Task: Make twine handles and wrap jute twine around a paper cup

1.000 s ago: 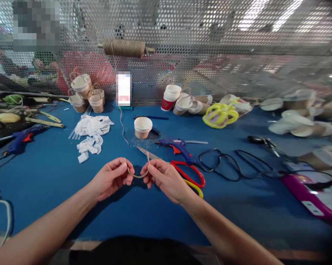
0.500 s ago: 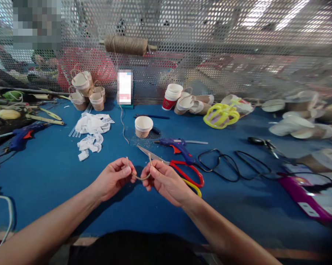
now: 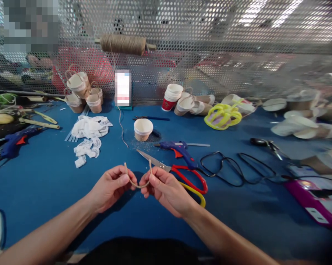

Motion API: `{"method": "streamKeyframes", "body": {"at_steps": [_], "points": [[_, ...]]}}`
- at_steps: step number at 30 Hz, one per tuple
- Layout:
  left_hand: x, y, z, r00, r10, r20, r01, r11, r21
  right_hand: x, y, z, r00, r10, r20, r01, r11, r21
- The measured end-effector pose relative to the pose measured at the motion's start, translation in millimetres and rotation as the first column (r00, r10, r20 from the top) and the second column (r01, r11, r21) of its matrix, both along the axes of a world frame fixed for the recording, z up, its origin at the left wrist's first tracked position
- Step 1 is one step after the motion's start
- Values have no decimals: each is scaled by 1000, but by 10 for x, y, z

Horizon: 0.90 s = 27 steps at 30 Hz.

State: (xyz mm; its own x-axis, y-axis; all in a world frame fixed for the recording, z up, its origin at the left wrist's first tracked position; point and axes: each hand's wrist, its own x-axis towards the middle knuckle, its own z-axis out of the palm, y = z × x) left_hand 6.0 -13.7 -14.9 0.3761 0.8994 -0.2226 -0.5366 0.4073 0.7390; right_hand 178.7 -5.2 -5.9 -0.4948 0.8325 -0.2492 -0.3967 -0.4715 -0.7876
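A short piece of twine (image 3: 138, 186) bends in a U between my hands, both ends pointing up. My left hand (image 3: 113, 187) pinches one side of it between thumb and fingers. The other side is pinched in my right hand (image 3: 166, 189). Just beyond my hands lie scissors (image 3: 189, 179) with red and yellow handles, their blades partly behind my right fingers. Farther back stands a small paper cup wrapped in brown material (image 3: 143, 129), with a white band at its rim. To its right rests a blue hot glue gun (image 3: 179, 149).
A twine spool (image 3: 123, 44) hangs on the perforated screen, its strand trailing to the blue table (image 3: 58, 198). White lace trim (image 3: 90, 127) lies left, near handled cups (image 3: 77, 82). A black cable (image 3: 232, 171) loops rightward to a purple device (image 3: 301, 198). A second glue gun (image 3: 15, 141) lies far left.
My hands and the held twine sit slightly lower in view, with the table's things shifted a little as the camera moved. The grip on the twine looks the same.
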Motion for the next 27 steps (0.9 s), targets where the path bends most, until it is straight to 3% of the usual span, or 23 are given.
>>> {"method": "streamKeyframes", "body": {"at_steps": [12, 20, 27], "points": [[-30, 21, -24, 998, -52, -33, 52, 999, -14, -3, 38, -12, 1000, 9, -11, -9, 999, 47], [-36, 41, 41, 988, -5, -153, 9, 999, 31, 114, 75, 61, 996, -66, 55, 59, 992, 109], [-15, 27, 22, 992, -20, -127, 22, 1000, 16, 137, 52, 102, 997, 42, -61, -38, 997, 66]]}}
